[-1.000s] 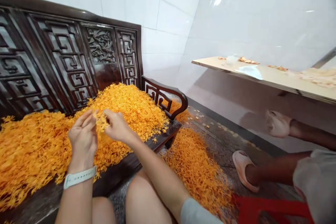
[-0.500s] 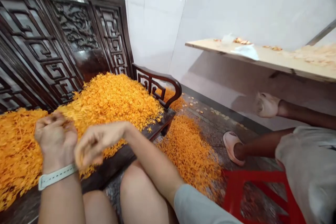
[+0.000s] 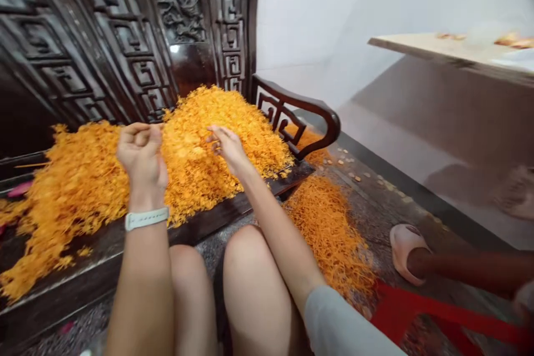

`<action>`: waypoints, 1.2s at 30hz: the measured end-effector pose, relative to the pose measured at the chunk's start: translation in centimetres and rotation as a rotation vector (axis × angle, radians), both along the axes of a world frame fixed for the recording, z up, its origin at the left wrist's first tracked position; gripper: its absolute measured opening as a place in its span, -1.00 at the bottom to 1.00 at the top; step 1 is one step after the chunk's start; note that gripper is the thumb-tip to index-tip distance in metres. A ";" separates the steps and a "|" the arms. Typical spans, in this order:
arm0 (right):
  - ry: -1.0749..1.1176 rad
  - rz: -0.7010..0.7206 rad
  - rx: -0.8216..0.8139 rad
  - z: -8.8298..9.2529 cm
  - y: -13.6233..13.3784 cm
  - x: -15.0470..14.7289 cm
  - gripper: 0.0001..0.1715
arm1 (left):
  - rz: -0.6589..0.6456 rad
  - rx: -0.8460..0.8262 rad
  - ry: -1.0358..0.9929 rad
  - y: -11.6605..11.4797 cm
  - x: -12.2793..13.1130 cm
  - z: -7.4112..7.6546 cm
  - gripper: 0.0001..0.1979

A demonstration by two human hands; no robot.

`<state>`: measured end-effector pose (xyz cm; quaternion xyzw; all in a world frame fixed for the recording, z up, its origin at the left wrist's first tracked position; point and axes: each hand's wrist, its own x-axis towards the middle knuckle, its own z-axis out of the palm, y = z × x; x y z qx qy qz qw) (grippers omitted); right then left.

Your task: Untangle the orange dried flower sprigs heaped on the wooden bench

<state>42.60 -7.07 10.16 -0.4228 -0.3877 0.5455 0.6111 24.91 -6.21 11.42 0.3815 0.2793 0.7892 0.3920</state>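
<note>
While a pale wall point(image 3: 304, 22) fills the space well beyond the seated person's fingers point(image 3: 136, 136), a dark wooden bench point(image 3: 194, 64) with a carved lattice back stands nearer, its seat stretching out to either side of them. On that seat, behind and around the fingers, lies a heap of orange strands point(image 3: 200, 178), highest between and just beyond the two sets. Far off to their right juts a light board point(image 3: 421, 47). Lower on the right, past the bench's curved armrest point(image 3: 308, 104), I see a stringy orange pile point(image 3: 329, 233) on the floor, and farther out from the fingers a red stool point(image 3: 404, 308), partly in sight.

The left hand point(image 3: 144, 156) is raised in front of the heap, fingers curled in with the thumb close by; I can't tell whether the tips pinch anything. The right hand point(image 3: 229, 150) reaches over the heap, fingers loosely bent, their tips blurred against the orange, so I can't tell whether they hold a strand. Well right of them is someone else's slippered foot point(image 3: 406, 250). Below the left fingers sits a pale wristband point(image 3: 147, 218).
</note>
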 end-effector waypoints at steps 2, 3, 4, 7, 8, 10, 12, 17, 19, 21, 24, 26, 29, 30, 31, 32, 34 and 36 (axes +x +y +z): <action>-0.084 0.093 0.072 0.1 -0.1 -0.5 -0.44 | 0.005 0.020 0.043 0.1 0.5 -0.2 -0.73; -0.112 0.142 0.106 0.2 -0.2 -0.6 -0.36 | 0.015 0.023 0.066 0.1 0.6 -0.3 -0.74; -0.139 0.186 0.131 0.4 -0.2 -0.7 -0.30 | 0.030 0.021 0.093 0.1 0.7 -0.4 -0.74; -0.232 0.263 0.217 0.5 -0.1 -0.9 -0.26 | 0.078 0.005 0.198 0.2 0.7 -0.6 -0.75; -0.268 0.257 0.259 0.5 -0.1 -1.1 -0.28 | 0.090 0.005 0.235 0.1 0.6 -0.6 -0.75; -0.341 0.214 0.332 0.5 0.0 -1.6 -0.32 | 0.098 0.022 0.303 0.0 0.7 -0.5 -0.76; -0.386 0.187 0.372 0.6 -0.2 -2.1 -0.37 | 0.091 0.047 0.374 -0.4 0.8 -0.4 -0.78; -0.481 0.091 0.512 0.7 -0.7 -3.0 -0.40 | 0.026 0.067 0.458 -0.8 1.4 -0.5 -0.82; -0.505 0.020 0.516 0.6 -0.6 -3.0 -0.38 | -0.051 0.063 0.427 -0.6 1.7 -0.8 -0.80; -0.500 -0.044 0.499 0.3 -0.4 -2.8 -0.38 | -0.116 0.054 0.381 -0.5 1.9 -1.1 -0.79; -0.476 -0.088 0.499 -0.2 0.1 -2.5 -0.39 | -0.131 0.043 0.334 -0.4 2.3 -1.4 -0.77; -0.447 -0.099 0.509 -0.5 0.3 -2.5 -0.41 | -0.126 0.029 0.360 -0.5 2.6 -1.6 -0.73; -0.415 -0.126 0.530 -0.6 0.4 -2.7 -0.44 | -0.141 0.004 0.367 -0.6 3.1 -1.8 -0.64; -0.415 -0.134 0.531 -0.5 0.3 -2.7 -0.44 | -0.144 -0.007 0.355 -0.7 3.2 -1.8 -0.62; -0.423 -0.138 0.526 -0.4 0.2 -2.7 -0.42 | -0.139 -0.016 0.344 -0.8 3.3 -1.8 -0.62; -0.436 -0.137 0.518 -0.3 0.0 -2.7 -0.41 | -0.126 -0.023 0.342 -0.9 3.4 -1.8 -0.63; -0.485 -0.125 0.502 -0.1 -0.4 -2.5 -0.41 | -0.083 -0.022 0.371 -1.1 3.4 -1.6 -0.65; -0.577 -0.118 0.496 0.1 -0.8 -2.4 -0.42 | -0.037 0.010 0.410 -1.2 3.5 -1.4 -0.69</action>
